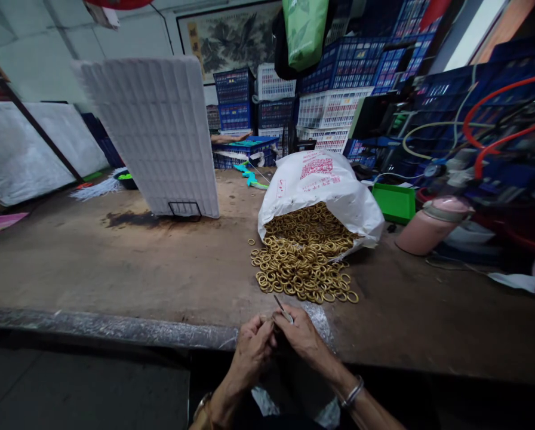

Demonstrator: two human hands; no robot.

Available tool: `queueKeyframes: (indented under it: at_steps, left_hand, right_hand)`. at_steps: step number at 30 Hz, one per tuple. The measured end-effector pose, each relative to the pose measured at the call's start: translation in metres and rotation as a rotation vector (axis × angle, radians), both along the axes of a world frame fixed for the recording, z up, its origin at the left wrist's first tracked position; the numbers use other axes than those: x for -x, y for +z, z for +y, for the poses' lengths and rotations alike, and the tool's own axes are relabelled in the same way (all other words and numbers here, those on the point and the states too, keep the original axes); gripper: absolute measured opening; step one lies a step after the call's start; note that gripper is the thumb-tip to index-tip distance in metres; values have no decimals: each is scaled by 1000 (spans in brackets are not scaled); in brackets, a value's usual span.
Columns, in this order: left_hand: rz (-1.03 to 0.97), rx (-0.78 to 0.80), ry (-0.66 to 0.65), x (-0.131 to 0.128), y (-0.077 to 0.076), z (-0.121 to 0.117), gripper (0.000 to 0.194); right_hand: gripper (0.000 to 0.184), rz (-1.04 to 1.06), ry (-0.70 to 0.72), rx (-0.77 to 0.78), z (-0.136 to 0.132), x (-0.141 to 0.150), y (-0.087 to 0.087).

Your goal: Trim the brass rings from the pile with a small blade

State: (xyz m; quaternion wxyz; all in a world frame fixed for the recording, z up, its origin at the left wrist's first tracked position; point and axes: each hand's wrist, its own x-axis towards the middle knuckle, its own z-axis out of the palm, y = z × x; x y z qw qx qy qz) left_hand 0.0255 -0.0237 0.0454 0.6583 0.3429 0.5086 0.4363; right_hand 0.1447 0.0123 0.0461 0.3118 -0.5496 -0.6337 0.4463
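Note:
At the table's front edge my left hand (pixel 255 343) and my right hand (pixel 300 334) meet, fingertips almost together. A thin metal blade (pixel 282 306), like that of a small knife, pokes up from the closed fingers of my right hand. My left hand is pinched shut; whatever lies between its thumb and fingers is too small and dark to name. Just beyond both hands spreads a pile of gold-coloured rings (pixel 301 278). They spill from the mouth of a white woven sack (pixel 314 176) lying on its side with red printing.
On the brown table (pixel 61 257), a tall white ribbed panel (pixel 160 131) stands in a black wire holder (pixel 184 209) to the left. Rightward are a green tray (pixel 393 203) and a pink bottle-like canister (pixel 433 224). Blue and white crates (pixel 334 113) are stacked behind.

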Motion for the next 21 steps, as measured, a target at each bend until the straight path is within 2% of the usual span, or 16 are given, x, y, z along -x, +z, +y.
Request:
queueKeyframes:
  at_steps: [3, 6, 11, 15, 21]
  left_hand:
    - [-46, 0, -24, 0, 1, 0, 42]
    - [42, -44, 0, 0, -1, 1, 41]
    - [308, -324, 94, 2, -13, 0, 29]
    - [459, -453, 98, 4, -19, -1, 19]
    - [469, -486, 77, 4, -14, 1, 17]
  right_hand:
    - [21, 4, 7, 6, 0, 1, 0]
    - [22, 1, 5, 2, 1, 2, -1]
    - [22, -47, 33, -4, 3, -1, -2]
    - [25, -64, 90, 60, 4, -3, 2]
    - [27, 25, 44, 83, 5, -2, 4]
